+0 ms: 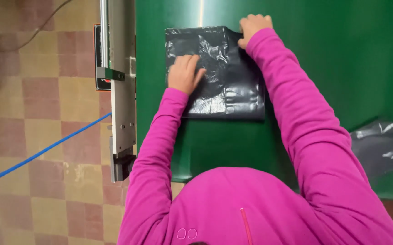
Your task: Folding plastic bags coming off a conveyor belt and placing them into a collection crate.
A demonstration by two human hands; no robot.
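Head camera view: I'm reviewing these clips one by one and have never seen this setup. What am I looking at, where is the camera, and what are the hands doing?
There is no machine at work here: a person in a bright pink long-sleeved top works with two bare hands. The single picture comes from above the person and looks down at the hands, so the hood and both sleeves fill the lower part of the view.

On the green table lies a flat black plastic bag, shiny and creased. The left hand rests flat on it, palm down. The right hand pinches the bag's far corner.

A second dark plastic bag lies farther right on the same table, untouched. Along the table's left edge runs a grey metal bar. Beyond it is a tiled floor with a blue cable across it.
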